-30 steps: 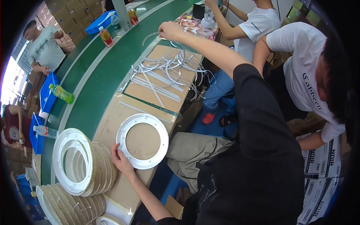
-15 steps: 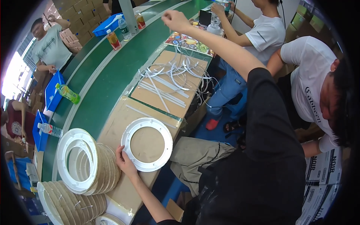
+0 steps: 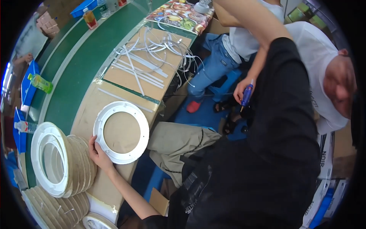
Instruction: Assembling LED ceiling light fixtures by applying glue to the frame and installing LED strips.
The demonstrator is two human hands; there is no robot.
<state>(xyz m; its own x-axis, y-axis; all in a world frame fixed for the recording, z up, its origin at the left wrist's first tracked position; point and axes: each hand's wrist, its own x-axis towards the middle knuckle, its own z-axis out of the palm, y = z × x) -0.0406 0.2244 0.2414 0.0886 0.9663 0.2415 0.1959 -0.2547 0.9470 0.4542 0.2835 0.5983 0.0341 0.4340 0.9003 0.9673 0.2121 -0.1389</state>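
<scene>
Our right arm, stretched toward far cardboard a second ago, now lifts out of view; grip unknowable. Our left hand (image 3: 98, 154) keeps fingers flat on flat white plastic ring (image 3: 121, 132), unmoved on cardboard-topped bench (image 3: 85, 110), beside stacked rings (image 3: 63, 160).

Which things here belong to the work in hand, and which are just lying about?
In hand:
left hand, touching the ring's rim
white ring, flat on the cardboard-topped bench
stack of rings beside it

Lying about:
white strips and wires
green bottle
orange-capped bottle
blue trays
co-worker's blue tool
</scene>
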